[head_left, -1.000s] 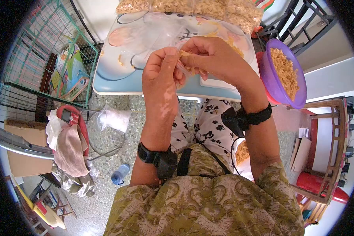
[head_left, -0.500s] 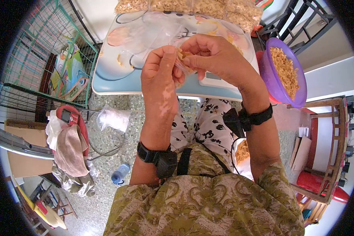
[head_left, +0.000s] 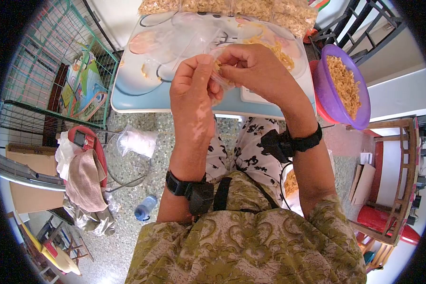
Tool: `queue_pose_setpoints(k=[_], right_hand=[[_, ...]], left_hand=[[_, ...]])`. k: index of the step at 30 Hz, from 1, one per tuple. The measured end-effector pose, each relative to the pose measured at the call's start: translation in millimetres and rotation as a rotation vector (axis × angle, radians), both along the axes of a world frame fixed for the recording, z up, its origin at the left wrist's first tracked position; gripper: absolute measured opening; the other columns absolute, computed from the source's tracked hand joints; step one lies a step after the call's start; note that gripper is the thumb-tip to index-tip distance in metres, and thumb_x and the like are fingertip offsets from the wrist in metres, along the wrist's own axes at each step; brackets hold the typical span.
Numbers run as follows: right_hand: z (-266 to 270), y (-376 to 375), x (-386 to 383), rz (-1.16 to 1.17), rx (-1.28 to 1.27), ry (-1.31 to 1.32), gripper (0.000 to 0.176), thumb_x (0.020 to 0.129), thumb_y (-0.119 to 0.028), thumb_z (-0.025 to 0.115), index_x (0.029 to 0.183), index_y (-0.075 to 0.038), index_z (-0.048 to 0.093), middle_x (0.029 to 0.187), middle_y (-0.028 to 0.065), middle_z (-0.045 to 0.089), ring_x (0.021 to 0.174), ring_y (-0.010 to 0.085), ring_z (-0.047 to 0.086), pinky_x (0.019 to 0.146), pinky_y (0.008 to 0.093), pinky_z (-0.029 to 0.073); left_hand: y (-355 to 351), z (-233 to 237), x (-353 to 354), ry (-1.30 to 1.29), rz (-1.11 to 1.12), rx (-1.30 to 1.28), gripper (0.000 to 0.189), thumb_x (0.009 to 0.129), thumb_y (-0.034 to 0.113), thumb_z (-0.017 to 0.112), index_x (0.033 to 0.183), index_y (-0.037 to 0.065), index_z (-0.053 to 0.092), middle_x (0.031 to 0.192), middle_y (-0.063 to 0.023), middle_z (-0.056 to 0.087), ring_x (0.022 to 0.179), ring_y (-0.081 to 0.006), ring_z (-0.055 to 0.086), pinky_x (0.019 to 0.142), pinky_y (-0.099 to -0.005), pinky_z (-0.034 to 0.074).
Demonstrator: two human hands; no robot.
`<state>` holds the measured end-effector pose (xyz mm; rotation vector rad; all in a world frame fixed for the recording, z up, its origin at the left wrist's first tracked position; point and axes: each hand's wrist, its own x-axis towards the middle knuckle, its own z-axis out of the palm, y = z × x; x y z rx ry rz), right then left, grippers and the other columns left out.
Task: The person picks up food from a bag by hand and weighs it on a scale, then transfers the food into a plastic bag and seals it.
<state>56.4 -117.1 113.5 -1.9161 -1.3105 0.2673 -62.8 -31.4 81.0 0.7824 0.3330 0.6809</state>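
Above the near edge of the small table [head_left: 142, 102], my left hand [head_left: 190, 92] is closed on a small clear plastic bag [head_left: 226, 84] with some yellowish food pieces at its mouth. My right hand [head_left: 260, 71] meets it there, thumb and fingers pinched together at the bag's opening; whether they grip the plastic or a piece of food cannot be made out. Empty clear bags [head_left: 189, 35] lie flat on the table behind my hands. Loose yellow strips [head_left: 281, 56] are scattered beyond my right hand. A white flat device [head_left: 249, 96] is partly hidden under that hand.
Several filled bags [head_left: 251, 8] line the table's far edge. A purple bowl [head_left: 363, 113] of the dried pieces stands at the right. On the left are a green wire cage [head_left: 57, 111], a red stool [head_left: 102, 161] with cloths and a phone, and a water bottle [head_left: 146, 208] on the floor.
My right hand and wrist have shifted slightly left and turned, uncovering more of the loose strips. My left hand stays in place, still holding the bag.
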Motion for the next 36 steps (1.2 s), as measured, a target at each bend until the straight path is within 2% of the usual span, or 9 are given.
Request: queue_pose_setpoints(k=[9, 11, 14, 21, 23, 26, 30, 32, 36], right_hand=[[-7, 1, -1, 0.0, -0.012, 0.105, 0.032, 0.081, -0.035, 0.065, 0.081, -0.002, 0.065, 0.069, 0.0124, 0.064, 0.062, 0.0232, 0.063, 0.058, 0.0334, 0.047], [-5, 0, -3, 0.02, -0.059, 0.162, 0.016, 0.089, -0.018, 0.06, 0.086, -0.002, 0.062, 0.066, -0.0047, 0.052, 0.061, 0.0029, 0.046, 0.053, 0.0194, 0.036], [-7, 2, -2, 0.009, -0.047, 0.119, 0.033, 0.082, -0.034, 0.064, 0.081, -0.002, 0.065, 0.069, 0.0126, 0.064, 0.062, 0.0228, 0.062, 0.057, 0.0332, 0.047], [-10, 8, -3, 0.042, -0.012, 0.091, 0.032, 0.081, -0.033, 0.063, 0.081, -0.001, 0.064, 0.069, 0.0136, 0.063, 0.062, 0.0242, 0.062, 0.058, 0.0339, 0.047], [-8, 8, -5, 0.064, -0.031, 0.129, 0.016, 0.089, -0.015, 0.059, 0.083, -0.001, 0.061, 0.065, -0.0033, 0.051, 0.06, 0.0041, 0.046, 0.054, 0.0204, 0.036], [-8, 9, -3, 0.028, -0.045, 0.074, 0.031, 0.08, -0.032, 0.063, 0.082, -0.001, 0.064, 0.07, 0.0144, 0.063, 0.063, 0.0259, 0.061, 0.059, 0.0354, 0.046], [-6, 8, -4, 0.033, -0.038, 0.081, 0.031, 0.08, -0.032, 0.063, 0.081, -0.001, 0.064, 0.07, 0.0144, 0.063, 0.064, 0.0262, 0.062, 0.059, 0.0359, 0.046], [-3, 6, -7, 0.033, -0.052, 0.08, 0.014, 0.086, -0.015, 0.06, 0.085, 0.0, 0.061, 0.065, -0.0003, 0.055, 0.061, 0.0061, 0.049, 0.055, 0.0221, 0.039], [-4, 8, -9, -0.014, -0.095, -0.08, 0.013, 0.084, -0.014, 0.061, 0.087, -0.001, 0.062, 0.067, 0.0036, 0.06, 0.061, 0.0094, 0.055, 0.057, 0.0242, 0.043]], left_hand=[[3, -2, -1, -0.012, 0.005, -0.007, 0.014, 0.091, 0.019, 0.061, 0.092, 0.007, 0.056, 0.071, 0.0019, 0.052, 0.057, -0.0061, 0.044, 0.05, -0.0207, 0.037], [4, -3, -1, -0.008, 0.01, -0.012, 0.014, 0.09, 0.019, 0.061, 0.092, 0.007, 0.056, 0.07, 0.0019, 0.052, 0.057, -0.0061, 0.044, 0.05, -0.0207, 0.037], [5, -3, -2, -0.023, 0.002, -0.021, 0.014, 0.09, 0.02, 0.062, 0.092, 0.007, 0.056, 0.07, 0.0019, 0.051, 0.057, -0.0061, 0.045, 0.05, -0.0205, 0.036], [7, -1, -7, -0.017, 0.018, -0.013, 0.014, 0.089, 0.02, 0.063, 0.09, 0.009, 0.056, 0.07, 0.0023, 0.052, 0.057, -0.0058, 0.045, 0.049, -0.0204, 0.036], [8, -1, -6, -0.012, 0.019, -0.012, 0.013, 0.089, 0.02, 0.063, 0.089, 0.009, 0.056, 0.07, 0.0026, 0.052, 0.057, -0.0058, 0.045, 0.049, -0.0204, 0.036], [8, -2, -5, -0.01, 0.023, -0.016, 0.012, 0.089, 0.019, 0.063, 0.089, 0.009, 0.056, 0.069, 0.0029, 0.051, 0.057, -0.0058, 0.045, 0.049, -0.0204, 0.036], [7, -4, -3, -0.02, 0.019, -0.011, 0.012, 0.09, 0.019, 0.062, 0.09, 0.008, 0.057, 0.069, 0.0025, 0.052, 0.057, -0.006, 0.044, 0.05, -0.0206, 0.036], [6, -3, -2, -0.014, 0.025, -0.002, 0.013, 0.09, 0.02, 0.062, 0.09, 0.008, 0.057, 0.069, 0.0024, 0.052, 0.057, -0.006, 0.044, 0.05, -0.0207, 0.036], [5, -4, 0, 0.005, 0.02, -0.009, 0.014, 0.09, 0.021, 0.062, 0.091, 0.007, 0.058, 0.068, 0.0025, 0.052, 0.057, -0.0059, 0.044, 0.05, -0.0208, 0.035]])
